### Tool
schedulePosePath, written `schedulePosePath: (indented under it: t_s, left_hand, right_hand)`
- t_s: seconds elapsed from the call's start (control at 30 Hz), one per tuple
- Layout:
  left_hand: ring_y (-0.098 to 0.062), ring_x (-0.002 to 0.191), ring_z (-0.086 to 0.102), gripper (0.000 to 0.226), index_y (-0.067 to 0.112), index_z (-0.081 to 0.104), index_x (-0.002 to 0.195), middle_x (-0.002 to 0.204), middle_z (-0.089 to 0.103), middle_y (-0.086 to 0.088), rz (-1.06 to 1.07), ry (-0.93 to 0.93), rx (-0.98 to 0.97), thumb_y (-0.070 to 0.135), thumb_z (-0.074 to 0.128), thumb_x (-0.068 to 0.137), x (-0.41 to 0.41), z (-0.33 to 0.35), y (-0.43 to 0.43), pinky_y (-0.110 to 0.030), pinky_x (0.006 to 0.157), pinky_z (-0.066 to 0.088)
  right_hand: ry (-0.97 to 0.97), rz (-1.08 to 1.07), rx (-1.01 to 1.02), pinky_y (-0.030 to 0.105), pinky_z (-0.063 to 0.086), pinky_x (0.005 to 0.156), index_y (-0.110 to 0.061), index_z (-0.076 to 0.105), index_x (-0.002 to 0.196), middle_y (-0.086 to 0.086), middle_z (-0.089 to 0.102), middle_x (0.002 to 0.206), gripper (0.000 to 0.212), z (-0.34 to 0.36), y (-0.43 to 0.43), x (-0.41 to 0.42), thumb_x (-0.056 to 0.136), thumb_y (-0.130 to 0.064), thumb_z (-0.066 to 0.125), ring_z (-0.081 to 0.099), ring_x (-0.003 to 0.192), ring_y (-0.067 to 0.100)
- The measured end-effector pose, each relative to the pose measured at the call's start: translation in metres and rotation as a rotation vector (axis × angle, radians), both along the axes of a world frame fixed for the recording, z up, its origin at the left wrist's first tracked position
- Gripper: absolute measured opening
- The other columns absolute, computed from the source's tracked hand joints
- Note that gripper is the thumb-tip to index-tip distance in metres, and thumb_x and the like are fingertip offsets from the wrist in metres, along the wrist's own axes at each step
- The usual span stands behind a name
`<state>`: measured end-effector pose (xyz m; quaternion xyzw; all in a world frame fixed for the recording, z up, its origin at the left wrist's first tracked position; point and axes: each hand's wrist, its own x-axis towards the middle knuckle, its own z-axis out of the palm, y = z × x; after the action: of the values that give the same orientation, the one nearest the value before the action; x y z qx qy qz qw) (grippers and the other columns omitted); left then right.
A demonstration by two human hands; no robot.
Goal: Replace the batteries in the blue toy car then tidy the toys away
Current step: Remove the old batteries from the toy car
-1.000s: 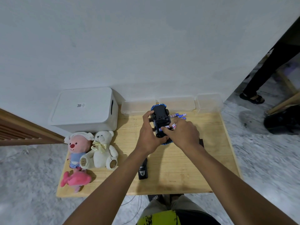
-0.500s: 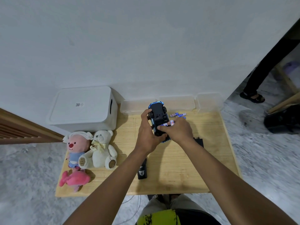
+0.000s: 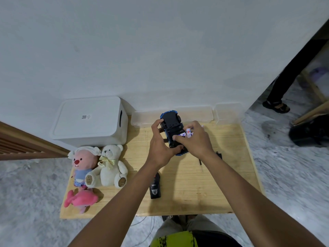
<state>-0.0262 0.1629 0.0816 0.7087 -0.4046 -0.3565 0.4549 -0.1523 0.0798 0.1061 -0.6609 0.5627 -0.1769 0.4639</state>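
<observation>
Status: mid battery swap, tidying not started.

- Well left of my fingers: white storage box (image 3: 89, 120), lid on, QR sticker unreadable. Three soft toys (image 3: 106, 168) out on the surface (image 3: 187, 193).
- Remote (image 3: 155, 188) below my left wrist. Logo and a text line, too small to read.
- Left hand (image 3: 160, 148): fingers (image 3: 157, 123) wrapped round the blue toy car (image 3: 171, 125), belly-up.
- Right hand (image 3: 195, 139): fingers (image 3: 194, 124) pinching batteries (image 3: 187, 133) at the car's underside. "ABC" readable on them. Going in or out, can't tell.
- Just right of that hand: screwdriver (image 3: 201, 164) and a small black piece (image 3: 219, 155), likely the hatch cover.

Remaining, I'd say: seat cells, refit cover, box the toys.
</observation>
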Motion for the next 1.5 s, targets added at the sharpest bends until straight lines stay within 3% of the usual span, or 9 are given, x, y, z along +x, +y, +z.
schedulePosePath:
  t_s: [0.2,0.37,0.53,0.73,0.9,1.1,1.17,1.33,1.5]
  left_hand:
    - [-0.007,0.093,0.073,0.105,0.040,0.022,0.145,0.137,0.057,0.007,-0.014,0.024,0.035,0.014,0.093,0.071,0.006,-0.002,0.002,-0.022,0.080,0.056]
    - [-0.009,0.092,0.073,0.106,0.040,0.021,0.147,0.137,0.057,0.005,-0.035,0.044,0.072,0.012,0.092,0.072,0.007,-0.005,0.004,-0.031,0.082,0.060]
    - [-0.009,0.092,0.073,0.106,0.038,0.021,0.147,0.135,0.057,0.005,-0.062,0.050,0.085,0.010,0.090,0.073,0.011,-0.003,0.004,-0.027,0.078,0.060]
    - [-0.009,0.095,0.071,0.108,0.038,0.020,0.148,0.135,0.055,0.005,-0.117,0.060,0.090,0.011,0.092,0.072,0.003,-0.003,0.003,-0.019,0.072,0.058]
    - [-0.016,0.101,0.071,0.108,0.042,0.021,0.146,0.139,0.053,-0.002,-0.137,0.098,0.108,0.011,0.092,0.071,0.004,-0.009,0.008,-0.044,0.088,0.062]
    - [-0.015,0.106,0.070,0.107,0.046,0.023,0.146,0.138,0.053,0.001,-0.158,0.160,0.163,0.011,0.091,0.071,0.011,-0.020,0.013,-0.046,0.093,0.061]
    - [-0.018,0.104,0.071,0.107,0.048,0.024,0.145,0.139,0.053,0.001,-0.163,0.170,0.198,0.012,0.092,0.070,0.016,-0.026,0.013,-0.048,0.093,0.060]
    - [-0.023,0.096,0.076,0.108,0.046,0.025,0.144,0.138,0.055,-0.005,-0.213,0.172,0.269,0.013,0.093,0.067,0.031,-0.039,0.014,-0.051,0.094,0.060]
    - [-0.026,0.100,0.074,0.102,0.040,0.022,0.144,0.137,0.056,-0.006,-0.273,0.160,0.357,0.002,0.087,0.075,0.038,-0.054,0.010,-0.043,0.088,0.061]
  right_hand:
    - [0.039,0.122,-0.131,0.026,0.039,0.063,-0.033,0.070,0.099,-0.011,0.062,0.074,0.031,-0.004,-0.013,-0.023,0.074,-0.042,0.085,0.058,0.075,0.014]
    - [0.023,0.164,-0.193,0.020,0.047,0.074,-0.028,0.077,0.094,-0.003,0.075,0.093,0.026,-0.008,-0.009,-0.023,0.074,-0.042,0.086,0.067,0.091,0.014]
    - [-0.062,0.193,-0.144,0.023,0.042,0.057,-0.027,0.069,0.079,-0.009,0.056,0.060,0.020,-0.006,-0.005,-0.017,0.079,-0.041,0.083,0.053,0.058,0.006]
    - [0.010,0.230,-0.254,0.025,0.045,0.063,-0.024,0.059,0.082,-0.009,0.063,0.074,0.029,-0.002,0.001,0.000,0.091,-0.051,0.066,0.058,0.071,0.007]
    - [-0.061,0.073,-0.121,0.027,0.042,0.056,-0.013,0.049,0.090,-0.005,0.062,0.069,0.032,0.003,-0.005,-0.002,0.100,-0.042,0.055,0.056,0.062,0.014]
    - [-0.187,0.015,0.065,0.031,0.046,0.065,-0.015,0.051,0.089,-0.002,0.067,0.072,0.015,0.002,-0.010,-0.008,0.097,-0.025,0.059,0.059,0.064,0.013]
    - [-0.101,0.051,-0.002,0.035,0.049,0.070,-0.019,0.058,0.100,-0.002,0.066,0.087,0.008,-0.008,-0.012,-0.014,0.096,-0.024,0.061,0.060,0.074,0.016]
    - [0.185,0.365,-0.034,0.039,0.048,0.099,-0.052,0.046,0.139,-0.009,0.059,0.139,0.061,-0.042,-0.009,-0.040,0.084,-0.051,0.073,0.055,0.122,0.019]
    - [0.214,0.496,0.038,0.040,0.045,0.105,-0.066,0.022,0.146,-0.007,0.050,0.151,0.084,-0.063,-0.007,-0.042,0.083,-0.050,0.076,0.048,0.135,0.020]
